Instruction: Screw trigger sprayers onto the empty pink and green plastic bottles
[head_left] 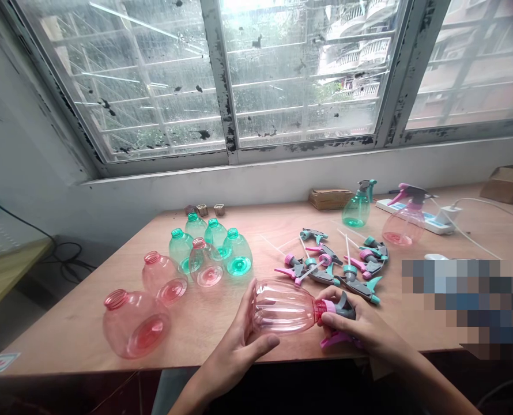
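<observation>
My left hand cups the base of a clear pink bottle that lies on its side over the near edge of the wooden table. My right hand is closed around the grey and pink spray head at the bottle's neck. Just beyond lies a pile of loose spray heads in grey, pink and teal.
Open pink bottles and teal bottles stand at the left. Two bottles with spray heads, a teal one and a pink one, stand at the back right by a power strip. A cardboard box sits far right.
</observation>
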A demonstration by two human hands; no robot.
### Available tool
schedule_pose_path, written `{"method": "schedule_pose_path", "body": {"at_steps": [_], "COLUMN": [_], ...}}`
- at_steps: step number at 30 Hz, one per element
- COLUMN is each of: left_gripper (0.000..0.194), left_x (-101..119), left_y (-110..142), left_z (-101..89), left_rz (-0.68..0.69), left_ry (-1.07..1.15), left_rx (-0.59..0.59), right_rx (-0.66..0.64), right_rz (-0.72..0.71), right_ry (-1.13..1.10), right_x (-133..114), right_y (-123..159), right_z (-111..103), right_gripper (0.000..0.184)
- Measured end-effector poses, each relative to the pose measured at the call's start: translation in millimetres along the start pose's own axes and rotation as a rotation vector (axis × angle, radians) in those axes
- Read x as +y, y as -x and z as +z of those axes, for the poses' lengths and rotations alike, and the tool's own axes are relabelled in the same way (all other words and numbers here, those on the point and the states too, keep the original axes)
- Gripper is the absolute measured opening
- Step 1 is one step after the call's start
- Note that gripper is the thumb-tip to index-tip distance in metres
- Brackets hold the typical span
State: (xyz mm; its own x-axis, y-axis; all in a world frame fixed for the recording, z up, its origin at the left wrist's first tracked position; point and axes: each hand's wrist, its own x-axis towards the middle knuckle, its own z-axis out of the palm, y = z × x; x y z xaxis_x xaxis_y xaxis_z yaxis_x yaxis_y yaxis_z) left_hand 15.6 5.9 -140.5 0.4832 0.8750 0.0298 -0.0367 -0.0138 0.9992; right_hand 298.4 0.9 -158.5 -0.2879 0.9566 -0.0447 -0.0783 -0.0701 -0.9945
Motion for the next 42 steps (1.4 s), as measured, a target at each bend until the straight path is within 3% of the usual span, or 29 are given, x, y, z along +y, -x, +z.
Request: {"method": "schedule_pose_path", "body": {"at_steps": [18,27,42], "left_gripper": [0.103,0.102,0.101], "left_x": [4.4,5.8,2.9], "left_y": [-0.5,0.1,-0.5], "left_z": [1.9,0.9,0.7], "left_rz": [-0.011,-0.011,0.004], "left_ry": [0.014,0.014,0.035], "left_rx": [0.014,-0.009,-0.029], "right_rx": [0.0,0.002,0.012], "right_rz": [0.016,-0.032,-0.018], "right_ry": [0.003,0.125,0.074], "right_x": [2.6,-3.4,1.6], "right_y": [-0.2,-0.1,0.4], "right_z": [-0.4,-0.7,-1.2], "right_gripper": [0.044,0.039,0.041]}}
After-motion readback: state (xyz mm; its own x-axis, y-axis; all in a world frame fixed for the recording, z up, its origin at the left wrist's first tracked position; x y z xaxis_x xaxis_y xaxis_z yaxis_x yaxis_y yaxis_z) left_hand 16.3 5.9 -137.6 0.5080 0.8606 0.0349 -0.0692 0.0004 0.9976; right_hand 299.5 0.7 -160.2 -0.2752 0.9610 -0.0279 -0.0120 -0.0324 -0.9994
